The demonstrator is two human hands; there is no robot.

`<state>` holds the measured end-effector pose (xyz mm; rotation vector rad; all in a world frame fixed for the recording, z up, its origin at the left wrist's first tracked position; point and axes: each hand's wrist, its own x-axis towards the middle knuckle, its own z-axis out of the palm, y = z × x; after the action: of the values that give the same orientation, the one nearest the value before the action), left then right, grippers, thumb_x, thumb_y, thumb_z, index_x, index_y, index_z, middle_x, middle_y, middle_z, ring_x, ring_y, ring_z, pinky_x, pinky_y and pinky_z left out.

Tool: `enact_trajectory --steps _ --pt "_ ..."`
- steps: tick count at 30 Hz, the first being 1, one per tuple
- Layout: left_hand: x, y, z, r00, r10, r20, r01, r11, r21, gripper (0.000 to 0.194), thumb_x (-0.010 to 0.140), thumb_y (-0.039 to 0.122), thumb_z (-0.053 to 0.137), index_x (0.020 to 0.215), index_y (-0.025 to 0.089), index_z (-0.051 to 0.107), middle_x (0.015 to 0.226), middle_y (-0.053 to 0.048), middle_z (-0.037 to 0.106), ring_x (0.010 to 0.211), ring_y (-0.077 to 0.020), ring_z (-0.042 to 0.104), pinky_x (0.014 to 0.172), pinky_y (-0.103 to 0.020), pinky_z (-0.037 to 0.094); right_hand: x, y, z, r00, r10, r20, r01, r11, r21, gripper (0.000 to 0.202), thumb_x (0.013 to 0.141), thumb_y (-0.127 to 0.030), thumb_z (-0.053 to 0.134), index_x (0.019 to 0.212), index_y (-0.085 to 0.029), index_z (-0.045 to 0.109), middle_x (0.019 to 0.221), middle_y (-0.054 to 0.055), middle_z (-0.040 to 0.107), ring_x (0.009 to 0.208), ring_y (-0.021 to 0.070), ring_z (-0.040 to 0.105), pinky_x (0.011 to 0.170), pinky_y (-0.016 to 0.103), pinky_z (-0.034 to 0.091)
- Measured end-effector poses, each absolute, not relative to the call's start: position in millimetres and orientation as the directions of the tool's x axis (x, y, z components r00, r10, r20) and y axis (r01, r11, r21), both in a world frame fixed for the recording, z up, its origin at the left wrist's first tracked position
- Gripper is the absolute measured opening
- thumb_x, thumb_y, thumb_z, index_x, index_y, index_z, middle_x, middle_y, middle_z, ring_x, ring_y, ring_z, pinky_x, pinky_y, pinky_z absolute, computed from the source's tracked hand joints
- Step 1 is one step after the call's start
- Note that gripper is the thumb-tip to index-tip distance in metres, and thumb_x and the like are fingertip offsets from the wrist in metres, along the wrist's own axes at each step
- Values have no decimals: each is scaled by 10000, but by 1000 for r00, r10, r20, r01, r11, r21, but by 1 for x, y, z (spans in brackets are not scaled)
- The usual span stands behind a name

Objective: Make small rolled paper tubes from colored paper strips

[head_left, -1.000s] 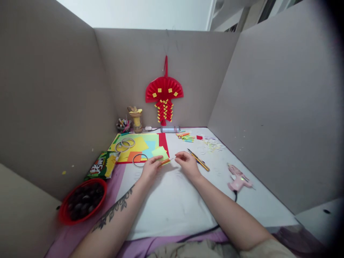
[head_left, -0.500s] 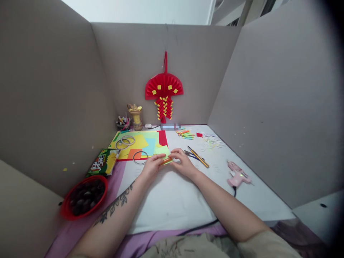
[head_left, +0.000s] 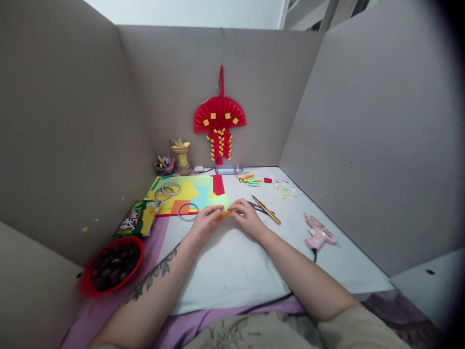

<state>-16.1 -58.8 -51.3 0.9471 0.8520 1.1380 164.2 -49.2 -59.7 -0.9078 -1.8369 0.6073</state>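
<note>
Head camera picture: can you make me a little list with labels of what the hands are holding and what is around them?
left hand: pinches one end of the small orange paper roll
right hand: pinches the other end of it
under the hands: white table sheet
behind the hands: coloured paper sheets, tape rings
right side: pencils, pink glue gun
left side: red bowl, snack bag
on the wall: red paper fan decoration

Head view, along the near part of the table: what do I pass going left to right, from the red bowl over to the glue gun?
red bowl → snack packet → tape ring → left hand → orange paper roll → right hand → pencils → pink glue gun
</note>
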Motion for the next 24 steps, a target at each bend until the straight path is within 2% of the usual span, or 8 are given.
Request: enact_trajectory --steps 4,9,18,24 --pt "-17 -58 -57 195 980 49 -106 -28 994 429 565 295 793 946 132 684 848 -68 680 686 -137 583 625 -238 442 165 -46 -63 -212 833 510 321 553 -769 162 789 -186 573 906 -218 679 912 53 531 835 164 551 707 303 475" --pt "-15 -55 -60 51 994 92 90 -97 991 376 618 363 740 913 131 714 661 -29 640 568 -114 513 527 -222 374 163 -46 -64 -186 858 478 290 513 -808 152 782 -228 591 889 -219 698 899 56 537 835 172 556 669 296 476" --pt "-13 -55 -59 -9 995 95 72 -94 993 341 605 359 741 852 125 723 669 -46 664 587 -128 533 546 -230 378 158 -47 -66 -115 887 446 127 459 -879 196 720 -257 661 910 -218 691 930 53 588 862 176 559 688 283 464" --pt "-13 -56 -58 11 996 84 1 -84 996 350 617 370 733 864 122 716 714 -58 680 621 -140 566 585 -243 412 159 -46 -67 -135 906 401 -35 400 -916 268 650 -287 731 904 -230 670 994 40 548 868 169 570 715 287 485"
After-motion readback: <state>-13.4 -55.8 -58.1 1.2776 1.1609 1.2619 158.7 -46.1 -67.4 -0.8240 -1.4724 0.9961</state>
